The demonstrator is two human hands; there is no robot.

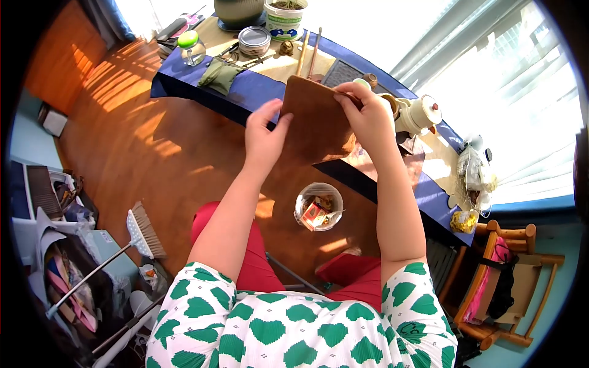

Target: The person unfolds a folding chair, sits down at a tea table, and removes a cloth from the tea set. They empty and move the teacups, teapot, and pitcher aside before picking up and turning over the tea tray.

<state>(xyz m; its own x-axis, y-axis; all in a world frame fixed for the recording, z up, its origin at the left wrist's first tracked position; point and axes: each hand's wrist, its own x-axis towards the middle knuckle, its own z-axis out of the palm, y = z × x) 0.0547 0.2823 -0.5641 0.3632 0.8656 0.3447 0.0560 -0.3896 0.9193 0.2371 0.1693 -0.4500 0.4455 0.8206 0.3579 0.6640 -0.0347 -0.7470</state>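
Note:
A flat brown rectangular piece (316,116), like a thin board or a stiff cloth, is held up in front of me between both hands. My right hand (370,116) grips its upper right corner, thumb on the near face and fingers over the top edge. At its left edge is my left hand (265,134), thumb and fingertips closed at the rim. The lower part of the piece blends with the floor's colour. Below it on the floor stands a white waste bin (299,211) holding scraps and a red packet (314,214).
A table with a blue and beige cloth (251,92) runs along the window. On it are a green pouch (221,76), a lidded jar (254,41), a cream teapot (423,115) and a plant pot (285,18). A broom (144,230) is left, a wooden chair (531,294) right.

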